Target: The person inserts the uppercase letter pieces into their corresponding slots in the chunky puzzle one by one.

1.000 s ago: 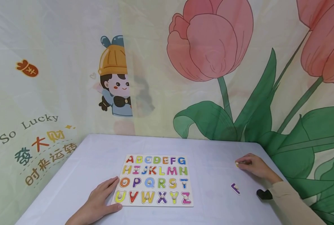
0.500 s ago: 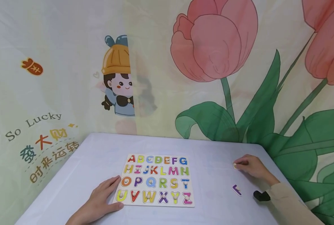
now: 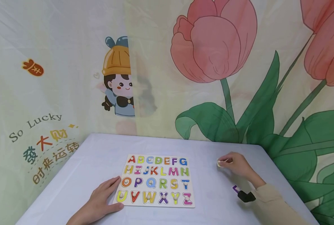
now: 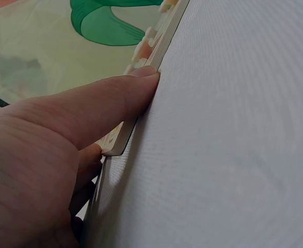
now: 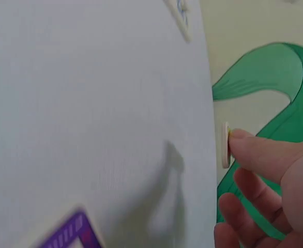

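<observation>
My right hand (image 3: 237, 164) pinches a small puzzle piece (image 5: 225, 145) above the right side of the table. It shows edge-on with a trace of yellow by the thumb, so its letter is hidden. Flat on the table stands the alphabet puzzle board (image 3: 155, 205), most of its letters fitted with knobs; the F and L spots show none. At its lower left corner rests my left hand (image 3: 100, 197), thumb pressing the front edge and fingers along the left side. A purple letter F piece (image 3: 235, 188) lies right of the board, partly covered by the black wrist device.
The black device (image 3: 246, 196) sits at my right wrist, low over the table. A white cloth (image 3: 206, 187) covers the table, and a printed curtain (image 3: 155, 62) with tulips hangs behind its far edge.
My right hand has moved left toward the board with the puzzle piece pinched in it. The black wrist device now overlaps the purple F. The left hand and board stay put.
</observation>
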Motion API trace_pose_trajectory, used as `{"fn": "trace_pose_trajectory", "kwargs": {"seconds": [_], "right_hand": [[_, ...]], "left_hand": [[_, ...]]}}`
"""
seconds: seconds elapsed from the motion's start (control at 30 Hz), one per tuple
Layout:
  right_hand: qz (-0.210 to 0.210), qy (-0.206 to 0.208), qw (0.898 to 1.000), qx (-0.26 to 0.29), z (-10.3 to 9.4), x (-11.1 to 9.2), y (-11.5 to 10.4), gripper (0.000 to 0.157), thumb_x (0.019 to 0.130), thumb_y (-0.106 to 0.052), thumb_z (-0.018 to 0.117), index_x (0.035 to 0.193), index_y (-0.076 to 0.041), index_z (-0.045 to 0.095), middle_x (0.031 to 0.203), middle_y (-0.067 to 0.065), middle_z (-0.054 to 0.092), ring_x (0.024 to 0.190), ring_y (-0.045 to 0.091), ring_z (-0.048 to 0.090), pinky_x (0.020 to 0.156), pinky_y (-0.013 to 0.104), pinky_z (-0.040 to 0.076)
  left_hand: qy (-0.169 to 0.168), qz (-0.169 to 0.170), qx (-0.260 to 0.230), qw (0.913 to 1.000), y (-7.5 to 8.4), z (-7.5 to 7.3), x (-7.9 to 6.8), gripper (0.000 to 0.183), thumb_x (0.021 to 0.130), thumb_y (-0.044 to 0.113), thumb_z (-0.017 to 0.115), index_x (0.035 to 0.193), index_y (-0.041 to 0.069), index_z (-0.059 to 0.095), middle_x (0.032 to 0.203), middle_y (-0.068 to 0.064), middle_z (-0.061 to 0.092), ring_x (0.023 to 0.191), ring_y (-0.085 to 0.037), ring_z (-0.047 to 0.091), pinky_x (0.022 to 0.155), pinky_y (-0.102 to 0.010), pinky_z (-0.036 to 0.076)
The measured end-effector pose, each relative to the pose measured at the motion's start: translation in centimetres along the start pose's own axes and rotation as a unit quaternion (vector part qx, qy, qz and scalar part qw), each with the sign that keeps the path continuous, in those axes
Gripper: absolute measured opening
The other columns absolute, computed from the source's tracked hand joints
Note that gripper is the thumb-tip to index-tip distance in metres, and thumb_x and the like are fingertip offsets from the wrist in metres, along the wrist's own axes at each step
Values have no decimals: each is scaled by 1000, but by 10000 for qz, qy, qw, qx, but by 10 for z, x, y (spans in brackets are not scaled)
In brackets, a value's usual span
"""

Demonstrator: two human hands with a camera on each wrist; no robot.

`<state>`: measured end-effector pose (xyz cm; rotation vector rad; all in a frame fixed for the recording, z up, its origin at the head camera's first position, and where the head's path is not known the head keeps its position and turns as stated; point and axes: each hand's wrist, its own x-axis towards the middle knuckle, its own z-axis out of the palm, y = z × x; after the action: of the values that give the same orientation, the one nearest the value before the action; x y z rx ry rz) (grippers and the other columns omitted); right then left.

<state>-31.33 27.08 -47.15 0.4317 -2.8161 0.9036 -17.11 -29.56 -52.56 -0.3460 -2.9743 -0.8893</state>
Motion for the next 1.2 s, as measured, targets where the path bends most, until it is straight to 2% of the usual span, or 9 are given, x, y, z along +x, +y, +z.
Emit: {"fn": "trace_pose_trajectory", "kwargs": {"seconds": [0.13, 0.47, 0.7, 0.87, 1.2], "right_hand": [[-52, 105, 9999, 89, 10, -3, -19, 14, 92, -17, 85, 105, -11, 84, 100, 2, 74, 92, 21, 67, 76, 31, 57], [443, 269, 9983, 254, 49, -3, -59, 10, 89, -15, 87, 99, -16, 85, 99, 0, 72, 91, 19, 66, 74, 30, 57], [690, 251, 9956, 579, 71, -8, -92, 9, 89, -16, 88, 97, -20, 85, 99, -3, 70, 93, 18, 62, 75, 31, 55], [699, 240, 9942, 788, 87, -17, -110, 11, 89, -17, 88, 100, -20, 85, 99, -3, 70, 93, 16, 62, 75, 29, 55], [384, 167, 9932, 1088, 112, -22, -140, 11, 92, -18, 86, 103, -17, 85, 99, -1, 67, 90, 16, 62, 72, 24, 56]], "left_hand": [[14, 16, -8, 10000, 0, 0, 0, 104, 81, 56, 87, 162, 7, 44, 167, -12, 41, 152, -44, 34, 114, -72, 33], [-45, -123, -92, 9999, -3, 3, 2, 107, 79, 58, 87, 162, 8, 44, 167, -10, 40, 152, -41, 33, 116, -72, 32], [-62, -115, -131, 9998, -5, 2, 4, 107, 79, 59, 87, 162, 7, 44, 168, -10, 40, 154, -43, 31, 115, -74, 31], [-148, -162, -193, 9996, -5, 3, 4, 107, 79, 59, 87, 162, 7, 43, 168, -11, 39, 154, -44, 31, 115, -75, 31], [-94, -142, -131, 9998, -7, 4, 5, 108, 79, 60, 86, 162, 7, 43, 168, -11, 39, 154, -44, 31, 115, -75, 31]]}}
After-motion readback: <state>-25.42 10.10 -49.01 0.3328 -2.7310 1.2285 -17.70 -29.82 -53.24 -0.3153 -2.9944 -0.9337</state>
